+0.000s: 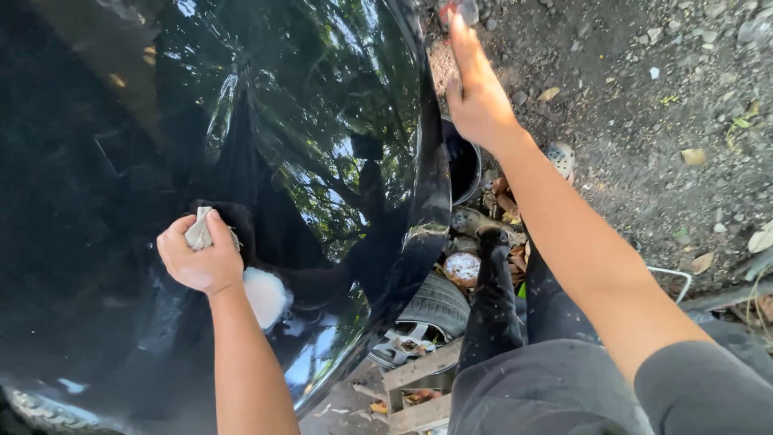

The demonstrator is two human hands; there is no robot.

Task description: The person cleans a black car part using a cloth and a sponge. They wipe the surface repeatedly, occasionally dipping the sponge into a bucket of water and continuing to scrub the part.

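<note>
A glossy black car body panel (145, 121) fills the left of the view and mirrors trees, sky and my arm. My left hand (199, 256) presses on the panel, closed around a small grey folded piece, cloth or sanding paper (199, 231). A pale whitish patch (266, 296) shows on the panel just right of my wrist. My right hand (475, 89) reaches up past the panel's edge and grips a small object (459, 10) at the frame's top; most of it is cut off.
Below the panel edge lie a tyre (439, 306), a dark round bucket (460, 165), a round tin with whitish content (463, 268), sandals and dry leaves. Wooden pallet slats (419, 379) sit at bottom centre. Gravelly dirt ground (644, 97) spreads right. My dark-trousered legs (515, 322) stand there.
</note>
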